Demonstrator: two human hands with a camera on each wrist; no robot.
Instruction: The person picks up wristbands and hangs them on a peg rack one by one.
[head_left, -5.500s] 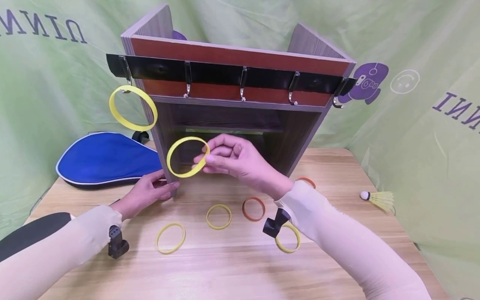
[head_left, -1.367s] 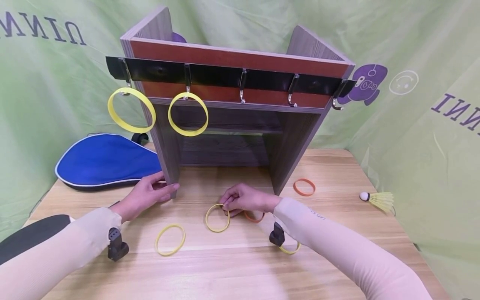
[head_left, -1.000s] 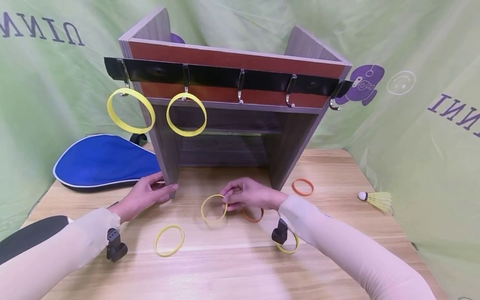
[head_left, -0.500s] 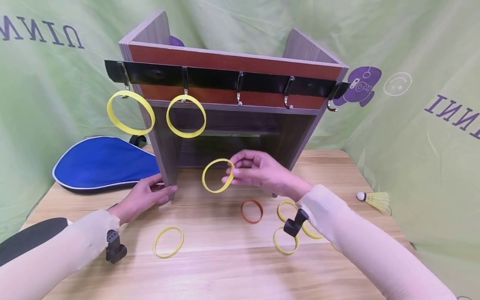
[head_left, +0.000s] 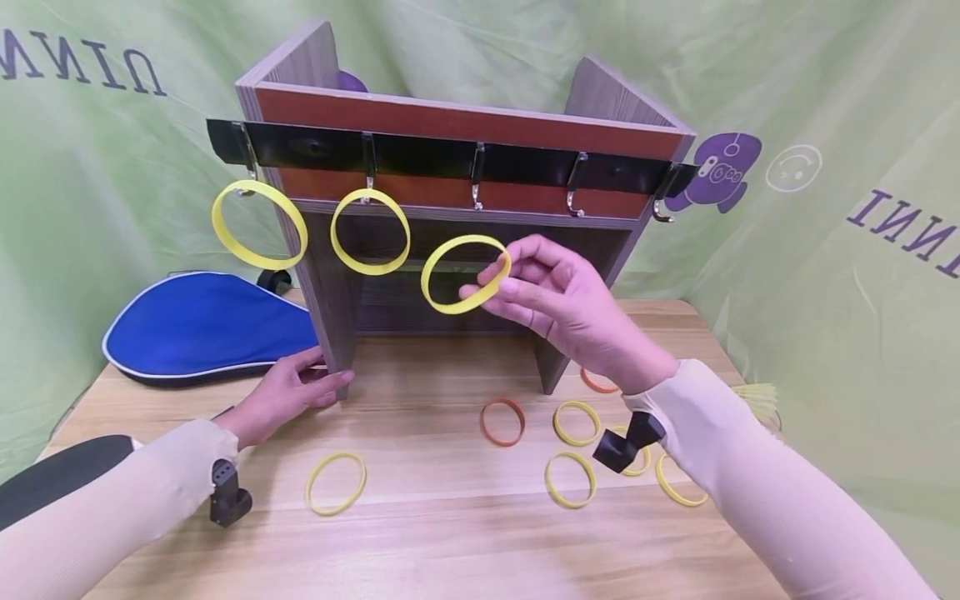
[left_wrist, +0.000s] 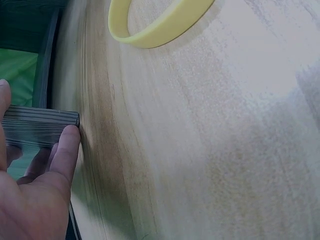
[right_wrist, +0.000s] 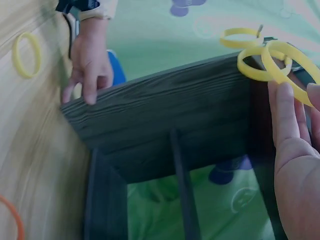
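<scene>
I watch the right hand point(head_left: 573, 312) pinch a yellow ring point(head_left: 459, 308) between thumb and fingers, raised off the worktop point(head_left: 450, 533) and just below the middle hook of the black hook rail point(head_left: 435, 154). The left hand point(head_left: 292, 390) grips the lower front edge of the wooden unit point(head_left: 333, 308), thumb in front. Above the left hand, a yellow hoop point(head_left: 266, 263) and a second hoop point(head_left: 375, 269) hang from the two leftmost hooks. Nearer me than the left hand lies a loose yellow band point(head_left: 326, 512). Below the right hand I see an orange band point(head_left: 504, 443) and, around its wrist, four more yellow ones. A blue case point(head_left: 210, 325) lies behind the left hand.
</scene>
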